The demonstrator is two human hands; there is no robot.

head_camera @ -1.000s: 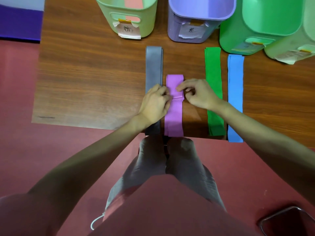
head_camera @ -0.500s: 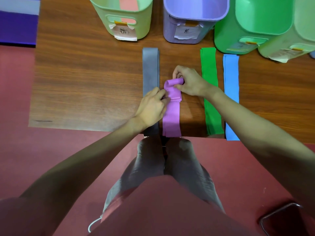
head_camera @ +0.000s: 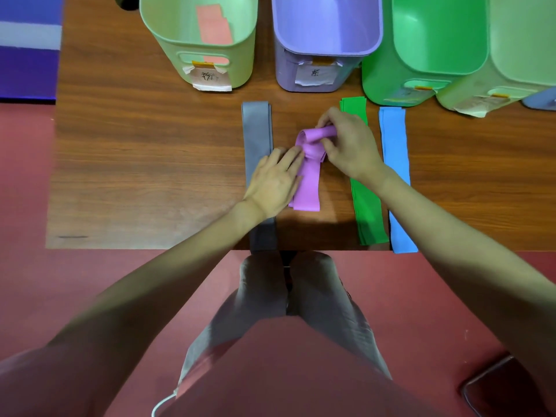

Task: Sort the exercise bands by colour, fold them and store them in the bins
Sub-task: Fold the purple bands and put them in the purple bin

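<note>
Purple stretchy rubber exercise band point(head_camera: 307, 176) sits mid-table with its long axis running away from the person toward the bins, near end flat on the wood, far end rolled up into a loose loop. Right hand point(head_camera: 349, 142) has that loop pinched, fingers and thumb curled round it, wrist angled in from the right over the green band. Left hand point(head_camera: 275, 182) lies flat, palm down, fingers pretty much straight, their tips pressing the band's left edge just below the fold; it isn't gripping anything. Its heel rests over the long flat grey band point(head_camera: 258, 139).

Compared to half a second back, the near tail of the purple band looks shorter and has pulled away from the table's front edge, and the loop is fatter and more bunched. The left hand has flattened out more.

Moving outward: the grey band lies just left of the purple one, parallel, reaching the front edge. On the right, a flat green band point(head_camera: 368, 215) and a flat light-blue band point(head_camera: 397, 176) lie parallel too. Behind them on the brown wood-grain table point(head_camera: 144, 164) stand a pale green plastic bin point(head_camera: 192, 34) with a folded pink band point(head_camera: 215, 25) inside, a lilac plastic bin point(head_camera: 325, 28) straight ahead, then a bright green plastic bin point(head_camera: 421, 49) and another pale green bin point(head_camera: 517, 61) far right.
</note>
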